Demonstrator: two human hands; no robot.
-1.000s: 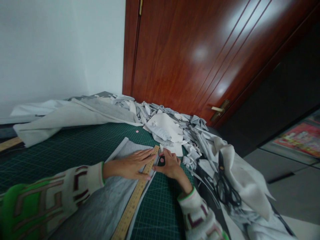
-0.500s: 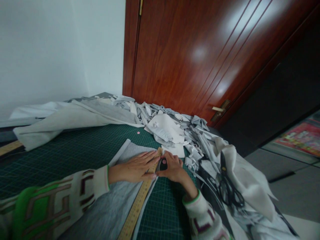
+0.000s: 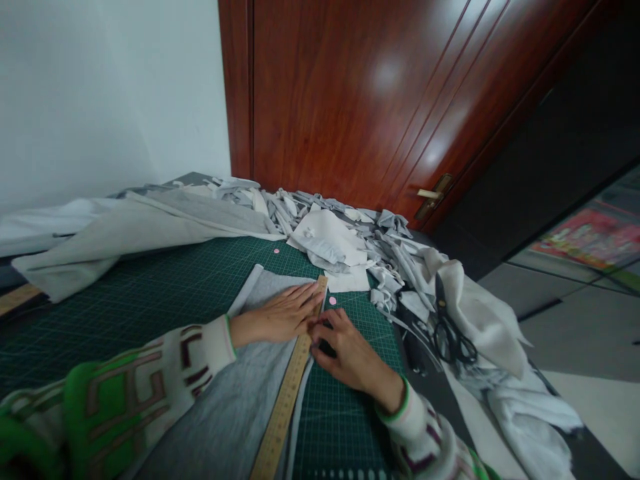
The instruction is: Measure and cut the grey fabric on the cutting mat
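Observation:
Grey fabric (image 3: 225,393) lies on a green cutting mat (image 3: 345,413), with a wooden ruler (image 3: 283,413) laid along its right edge. My left hand (image 3: 283,313) rests flat on the fabric, fingers stretched over the ruler's upper part. Just right of it, my right hand (image 3: 345,350) has thumb and fingers curled together at the edge of ruler and fabric. Whatever its fingertips hold, if anything, is too small to make out. A pink round piece (image 3: 333,301) sits on the mat above my right hand.
Fabric scraps (image 3: 295,207) are heaped along the far edge, by a brown door (image 3: 340,100). Black scissors (image 3: 447,330) lie on white cloth (image 3: 485,320) at the right. Folded pale fabric (image 3: 150,223) lies at the left. Another pink piece (image 3: 277,251) is on the mat.
My right hand has slid down along the ruler's edge, leaving the nearer pink piece uncovered above it. My left hand stays on the ruler. The view has shifted slightly.

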